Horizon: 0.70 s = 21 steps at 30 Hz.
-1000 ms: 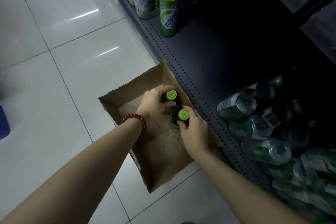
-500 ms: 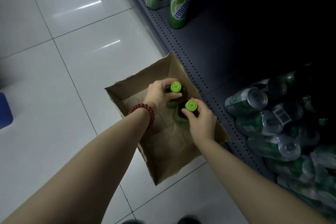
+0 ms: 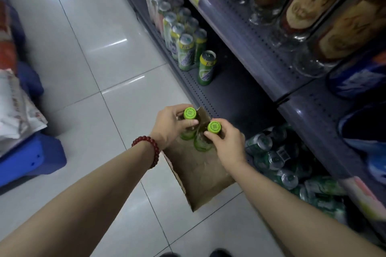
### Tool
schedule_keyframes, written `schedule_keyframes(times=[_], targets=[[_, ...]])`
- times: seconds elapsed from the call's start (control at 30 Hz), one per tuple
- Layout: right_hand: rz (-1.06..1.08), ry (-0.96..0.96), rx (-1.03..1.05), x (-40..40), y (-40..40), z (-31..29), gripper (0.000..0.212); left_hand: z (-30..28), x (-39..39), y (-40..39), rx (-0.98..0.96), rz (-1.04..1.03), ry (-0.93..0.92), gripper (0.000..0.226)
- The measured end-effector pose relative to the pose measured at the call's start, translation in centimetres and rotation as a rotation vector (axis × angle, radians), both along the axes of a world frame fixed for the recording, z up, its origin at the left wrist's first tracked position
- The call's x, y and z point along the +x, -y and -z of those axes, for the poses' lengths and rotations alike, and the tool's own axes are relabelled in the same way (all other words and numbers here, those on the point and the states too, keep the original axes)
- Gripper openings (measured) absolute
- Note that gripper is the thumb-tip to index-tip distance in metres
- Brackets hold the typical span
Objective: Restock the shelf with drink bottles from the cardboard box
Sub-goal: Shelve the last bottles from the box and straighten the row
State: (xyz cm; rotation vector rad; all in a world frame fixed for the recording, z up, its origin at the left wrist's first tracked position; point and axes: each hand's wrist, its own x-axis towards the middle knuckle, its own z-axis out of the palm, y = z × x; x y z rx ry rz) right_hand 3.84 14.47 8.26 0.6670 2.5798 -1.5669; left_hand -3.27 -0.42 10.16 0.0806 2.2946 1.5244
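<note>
An open cardboard box (image 3: 200, 175) lies on the white tiled floor against the bottom shelf (image 3: 236, 94). My left hand (image 3: 169, 125), with a red bead bracelet on the wrist, grips the neck of a green bottle with a lime cap (image 3: 189, 113). My right hand (image 3: 226, 144) grips the neck of a second green bottle with a lime cap (image 3: 214, 127). Both bottles are upright, side by side, held above the box's far end. Their lower parts are partly hidden by my fingers.
Tall green and yellow cans (image 3: 206, 69) stand on the bottom shelf to the left of a dark bare stretch. Shrink-wrapped green cans (image 3: 277, 158) lie on their sides at the right. Glass jars (image 3: 292, 12) fill the upper shelf. A blue crate (image 3: 31, 158) sits at the left.
Both hands have lifted the two bottles up out of the box. The view has tilted up, so the upper shelf and more cans now show.
</note>
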Motion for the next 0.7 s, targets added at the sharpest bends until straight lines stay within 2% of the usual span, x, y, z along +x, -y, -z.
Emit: schedule_keyframes(times=[0.3,0.6,0.7], targets=[[-0.086,-0.203,0.002,-1.2,1.6,-22.6,0.02,-23.1,-1.4,3.3,0.043,0.111,-0.143,0.024],[-0.09,-0.418,0.043,0.7,0.7,-47.2,0.011,-44.6,0.3,3.8,0.223,0.183,-0.278,0.033],[-0.088,-0.458,0.049,1.9,0.1,-54.2,0.015,-51.4,1.1,2.9,0.312,0.223,-0.303,0.023]])
